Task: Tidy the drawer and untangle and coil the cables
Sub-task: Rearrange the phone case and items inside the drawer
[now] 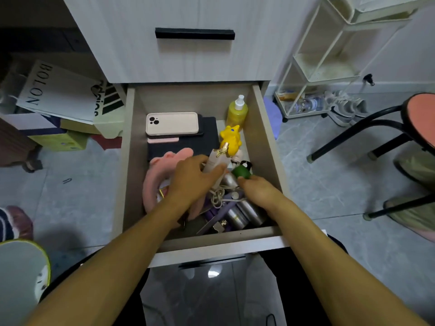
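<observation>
Drawer [131, 147]: both hands [195, 177] grip bottles [213, 161].

A white paper bag [56, 90] left of the cabinet is showing "BOLON" in black capitals — beside it, another bag [107, 100] is displaying black stripes and partly hidden letters, not fully readable.

Looking down from my head camera, I see both my forearms bare to the edge of view, no sleeves, watch or rings on my left hand [191, 178] or right hand [260, 192]. My lap is in black trousers [303, 267].
</observation>
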